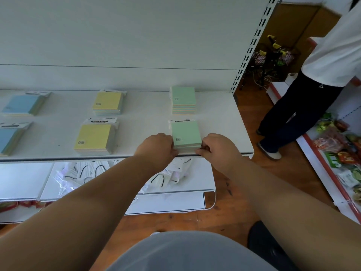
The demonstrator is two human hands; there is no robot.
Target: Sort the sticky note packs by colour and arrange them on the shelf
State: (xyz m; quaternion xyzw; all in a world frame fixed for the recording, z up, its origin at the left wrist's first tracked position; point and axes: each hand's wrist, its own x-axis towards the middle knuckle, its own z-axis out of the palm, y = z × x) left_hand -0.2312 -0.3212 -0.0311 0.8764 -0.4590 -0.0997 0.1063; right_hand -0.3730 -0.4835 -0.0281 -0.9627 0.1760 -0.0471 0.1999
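Squarely on the white shelf [224,122] near its front edge lies the front green sticky note pack [185,133], flat, its header card pointing to twelve o'clock and its near edge to six, long axis running front to back. It sits between the two hands: the left hand [158,147] touches its corner at nine o'clock and the right hand [216,147] at three, both with fingers curled and pinching the pack's lower corners, forearms stretched forward. Behind it at twelve o'clock stands another green stack [183,100]; yellow packs [95,137] and blue packs [19,104] lie toward nine o'clock.
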